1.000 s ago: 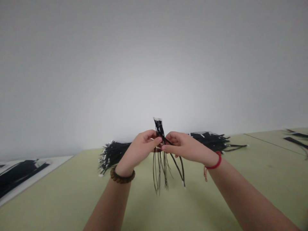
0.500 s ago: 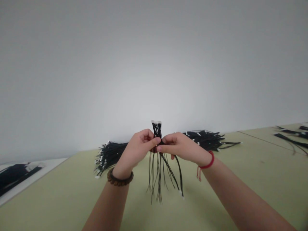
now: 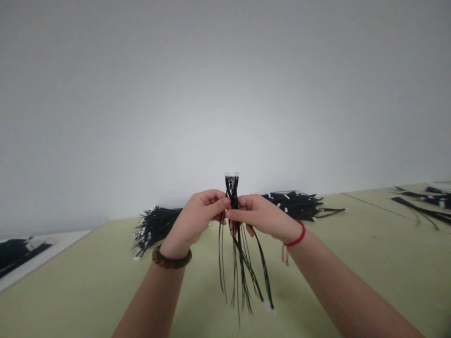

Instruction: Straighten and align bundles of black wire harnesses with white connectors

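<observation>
Between my hands hangs a black wire harness (image 3: pixel 232 187), upright, with white connectors along its top. Its many thin wires fan out downward, and two thicker strands at the right end in small white connectors. My left hand (image 3: pixel 206 211) pinches the wires from the left with thumb and forefinger. From the right, my right hand (image 3: pixel 259 213) grips the bundle just under the connectors, thumb lying across it. The fingertips of both hands are close together and partly cover the wires there.
Behind my left hand lies a pile of black harnesses (image 3: pixel 155 227) with white ends. Another pile (image 3: pixel 298 205) lies behind my right hand. Loose black cables (image 3: pixel 423 204) are at the far right of the green table (image 3: pixel 88 291). More dark material (image 3: pixel 21 253) rests on a white surface at left.
The harness has shifted slightly, and its wires hang lower and spread differently. My fingers have adjusted around the bundle; a few wires are now separated toward my left hand. The view has moved a little.
</observation>
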